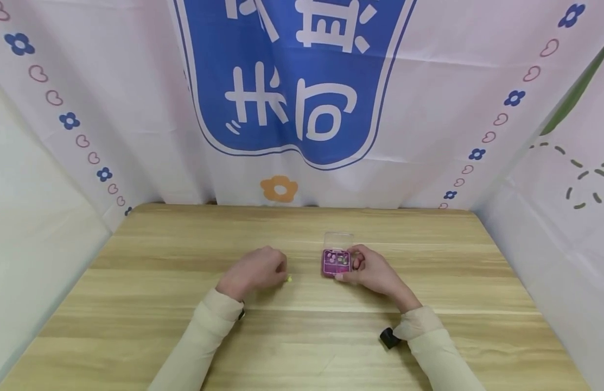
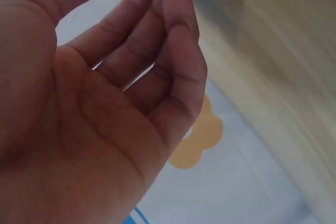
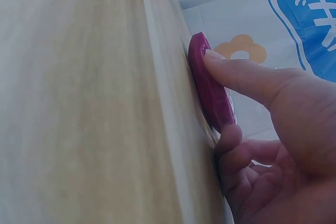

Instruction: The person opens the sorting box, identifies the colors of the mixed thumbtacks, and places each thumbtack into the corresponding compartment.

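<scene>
A small purple pill box [image 1: 337, 263] sits on the wooden table with its clear lid [image 1: 338, 240] raised at the back. Small pale pink round pieces lie in its back left compartment, green and whitish ones in the back right. My right hand [image 1: 375, 272] grips the box's right side, thumb at the front edge; the right wrist view shows the thumb against the purple wall [image 3: 212, 98]. Left of the box, my left hand [image 1: 258, 269] is bent down to the table, fingertips together at a small yellow-green piece [image 1: 289, 278], its thumb and fingers curled in the left wrist view.
The wooden table [image 1: 302, 347] ends at a hanging white cloth with a blue printed sign [image 1: 292, 81] and an orange flower [image 1: 279, 189]. White cloth walls stand at both sides. A black wrist device [image 1: 389, 338] sits by the right cuff.
</scene>
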`<state>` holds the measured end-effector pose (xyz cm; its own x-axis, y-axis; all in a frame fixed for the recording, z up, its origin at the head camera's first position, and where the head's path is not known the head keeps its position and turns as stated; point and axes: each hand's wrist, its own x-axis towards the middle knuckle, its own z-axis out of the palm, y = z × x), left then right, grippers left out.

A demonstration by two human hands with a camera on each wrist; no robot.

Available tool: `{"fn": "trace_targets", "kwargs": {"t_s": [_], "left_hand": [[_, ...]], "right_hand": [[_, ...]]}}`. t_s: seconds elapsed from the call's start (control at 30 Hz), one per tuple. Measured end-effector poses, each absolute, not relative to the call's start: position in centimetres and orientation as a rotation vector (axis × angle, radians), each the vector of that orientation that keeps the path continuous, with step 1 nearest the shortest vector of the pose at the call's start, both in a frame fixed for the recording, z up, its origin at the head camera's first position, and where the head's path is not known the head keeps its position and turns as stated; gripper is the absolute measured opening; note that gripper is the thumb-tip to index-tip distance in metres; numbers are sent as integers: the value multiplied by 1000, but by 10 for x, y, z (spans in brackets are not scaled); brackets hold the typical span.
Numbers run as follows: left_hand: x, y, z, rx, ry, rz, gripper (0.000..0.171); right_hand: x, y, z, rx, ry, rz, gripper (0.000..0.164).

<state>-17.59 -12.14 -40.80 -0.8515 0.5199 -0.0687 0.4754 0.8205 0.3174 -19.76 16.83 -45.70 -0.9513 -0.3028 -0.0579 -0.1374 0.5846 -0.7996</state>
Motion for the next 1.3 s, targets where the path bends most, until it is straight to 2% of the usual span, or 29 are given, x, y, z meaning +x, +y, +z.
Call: {"fn": "trace_targets", "kwargs": {"t_s": [0.4,0.7,1.0,1.3], "left_hand": [[-178,-118,-412,851,2823,444,20],[-179,-124,-410,835,2837,460,29],[-181,-134,-408,874,2921,507,23],[-188,-125,-410,965,2945,546,13]], "right_hand": [[-199,170,-457,-385,2622,-1310,75],[-199,169,-457,-379,2620,-1325,74],[-198,167,-460,-369,2621,-1302,76],[-197,167,-457,-379,2629,-1305,75]]}}
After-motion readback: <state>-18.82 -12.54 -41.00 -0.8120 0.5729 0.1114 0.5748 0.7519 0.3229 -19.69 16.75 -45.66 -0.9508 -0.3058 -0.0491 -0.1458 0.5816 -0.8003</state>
